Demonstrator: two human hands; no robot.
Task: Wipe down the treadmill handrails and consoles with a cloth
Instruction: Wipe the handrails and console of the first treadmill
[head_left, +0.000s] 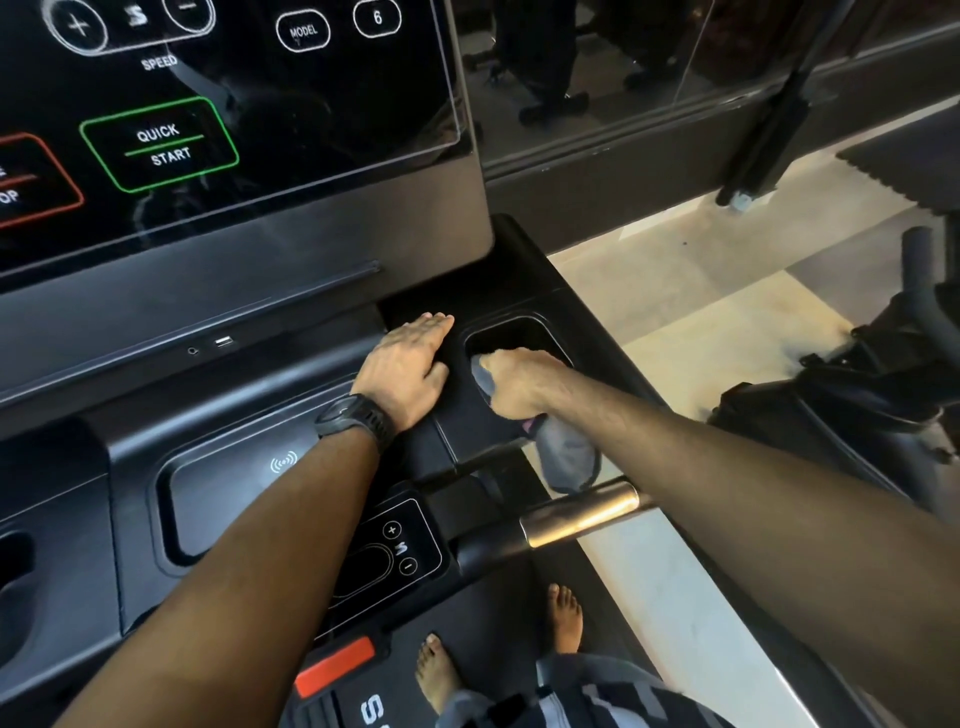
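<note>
A black treadmill console (249, 322) fills the left and centre, with a glossy touch screen (218, 119) above. My right hand (519, 382) grips a grey cloth (566, 457) and reaches into the cup holder recess (524, 332) at the console's right end; the cloth's loose end hangs down below my wrist. My left hand (405, 369) rests flat with straight fingers on the console surface just left of that recess. A watch sits on my left wrist. A handrail (576, 517) with a metal sensor sleeve runs beneath my right forearm.
A wireless charging tray (234, 499) and a small speed control panel (400, 545) lie under my left forearm. A red safety key (335, 667) is at the bottom. My bare feet (563, 618) stand on the belt. Another exercise machine (878, 374) stands on the tiled floor at right.
</note>
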